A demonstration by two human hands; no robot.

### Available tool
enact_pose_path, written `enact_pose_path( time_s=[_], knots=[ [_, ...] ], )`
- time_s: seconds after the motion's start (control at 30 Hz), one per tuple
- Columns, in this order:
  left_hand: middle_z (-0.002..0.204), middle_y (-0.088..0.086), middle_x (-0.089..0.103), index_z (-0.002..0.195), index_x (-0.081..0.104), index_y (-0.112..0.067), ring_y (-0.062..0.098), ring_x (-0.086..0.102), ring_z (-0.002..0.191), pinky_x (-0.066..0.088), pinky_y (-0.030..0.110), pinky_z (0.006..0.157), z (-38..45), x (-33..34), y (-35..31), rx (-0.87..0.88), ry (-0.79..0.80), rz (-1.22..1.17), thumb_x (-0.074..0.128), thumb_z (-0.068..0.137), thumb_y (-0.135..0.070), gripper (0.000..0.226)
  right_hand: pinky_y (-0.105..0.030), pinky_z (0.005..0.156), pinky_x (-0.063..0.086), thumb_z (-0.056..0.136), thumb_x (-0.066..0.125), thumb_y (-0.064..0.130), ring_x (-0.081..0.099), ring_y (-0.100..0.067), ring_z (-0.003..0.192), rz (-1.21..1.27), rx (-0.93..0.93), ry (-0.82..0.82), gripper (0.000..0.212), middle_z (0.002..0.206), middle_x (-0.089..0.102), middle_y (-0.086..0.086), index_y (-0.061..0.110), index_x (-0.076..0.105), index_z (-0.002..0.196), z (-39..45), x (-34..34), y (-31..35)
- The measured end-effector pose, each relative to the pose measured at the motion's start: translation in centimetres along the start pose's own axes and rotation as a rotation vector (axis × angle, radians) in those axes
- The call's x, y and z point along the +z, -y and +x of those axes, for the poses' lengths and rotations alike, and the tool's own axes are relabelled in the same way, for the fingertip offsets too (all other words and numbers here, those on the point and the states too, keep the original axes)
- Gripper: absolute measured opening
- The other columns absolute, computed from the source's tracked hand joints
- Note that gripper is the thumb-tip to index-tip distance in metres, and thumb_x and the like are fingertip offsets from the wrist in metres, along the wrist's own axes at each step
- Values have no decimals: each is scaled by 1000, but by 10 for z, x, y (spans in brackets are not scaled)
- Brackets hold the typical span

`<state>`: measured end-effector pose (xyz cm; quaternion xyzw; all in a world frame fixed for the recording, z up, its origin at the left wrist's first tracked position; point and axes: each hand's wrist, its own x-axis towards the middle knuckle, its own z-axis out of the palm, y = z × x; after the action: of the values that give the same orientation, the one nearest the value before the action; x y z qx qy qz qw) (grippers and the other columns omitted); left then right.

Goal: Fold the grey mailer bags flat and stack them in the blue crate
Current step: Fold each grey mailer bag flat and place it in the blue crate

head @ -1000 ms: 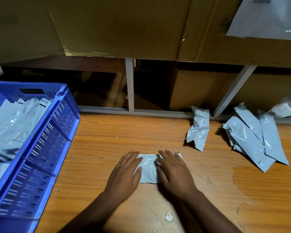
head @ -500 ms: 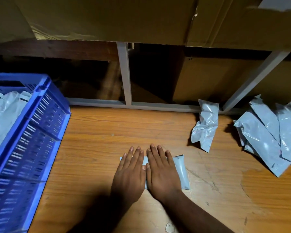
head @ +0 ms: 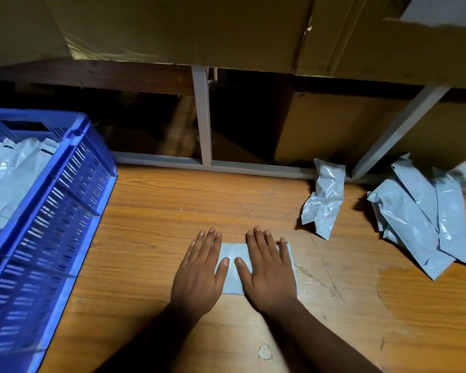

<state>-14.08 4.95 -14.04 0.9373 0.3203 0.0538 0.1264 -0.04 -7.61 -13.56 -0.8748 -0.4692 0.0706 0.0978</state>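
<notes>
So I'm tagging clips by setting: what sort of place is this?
Probably a packing or stockroom bench: grey mailer bags lie on a wooden worktop, a blue crate holds more, and cardboard boxes fill the shelving behind.

Under your hands a folded mailer bag (head: pixel 233 267) of smooth matt grey plastic, your wooden table (head: pixel 172 211) grained and scuffed, glossy crinkled plastic loose bags (head: pixel 324 199), blue crate (head: pixel 65 200) of slotted moulded plastic, dull brown cardboard boxes (head: pixel 189 28) behind.
</notes>
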Motion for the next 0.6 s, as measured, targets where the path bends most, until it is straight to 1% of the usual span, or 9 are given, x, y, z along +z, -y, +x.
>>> enact_pose_path(
  time_s=[0.07, 0.2, 0.3, 0.37, 0.47, 0.53, 0.6],
  knots=[
    [170, -4, 16, 163, 19, -20, 15, 9, 157, 22, 38, 126, -1, 0, 4, 12, 5, 12, 13, 107, -55, 66, -50, 128, 8, 108, 15, 58, 6, -17, 160, -19, 26, -13, 70, 172, 13, 0, 18, 21, 165, -5, -3, -8],
    [169, 0, 20, 162, 23, -16, 17, 14, 157, 24, 39, 125, 0, 2, 4, 23, 27, 43, 17, 109, -52, 65, -48, 129, 5, 107, 9, 59, -5, -16, 160, -8, 33, 33, 71, 173, 1, 2, 20, 11, 166, -6, -1, -10],
    [169, 1, 20, 162, 24, -15, 18, 15, 157, 23, 39, 126, 1, 0, 3, 25, 36, 44, 17, 108, -52, 66, -47, 129, 2, 106, 8, 59, -8, -16, 159, -14, 26, 51, 71, 173, -1, 1, 19, 9, 166, -4, -3, -10],
    [170, -1, 15, 163, 19, -17, 17, 13, 157, 17, 36, 127, 0, -2, 3, 19, 58, 44, 11, 107, -56, 68, -44, 129, -3, 106, 7, 60, -12, -14, 159, 3, 13, 46, 72, 173, -4, 3, 20, 7, 166, -4, -4, -11],
    [170, -4, 6, 164, 12, -21, 14, 4, 158, 10, 36, 128, -4, -6, 5, -59, 76, 17, 6, 103, -65, 76, -37, 128, -9, 107, 8, 60, -15, -9, 157, 44, 51, 40, 71, 172, -9, 7, 22, 3, 166, -11, -7, -21],
    [170, -5, 2, 165, 9, -20, 13, -1, 158, 7, 36, 128, -8, -6, 5, -96, 77, 24, 3, 100, -70, 81, -36, 128, -10, 107, 8, 58, -18, -9, 157, 26, 104, 29, 69, 172, -12, 7, 23, -1, 166, -18, -9, -26],
    [171, -4, 0, 164, 6, -20, 13, -4, 157, 2, 35, 128, -9, -7, 6, -96, 83, 40, 4, 101, -70, 81, -37, 128, -11, 107, 7, 57, -21, -10, 156, 22, 105, 47, 69, 172, -15, 7, 23, -4, 165, -18, -11, -25]
  ],
)
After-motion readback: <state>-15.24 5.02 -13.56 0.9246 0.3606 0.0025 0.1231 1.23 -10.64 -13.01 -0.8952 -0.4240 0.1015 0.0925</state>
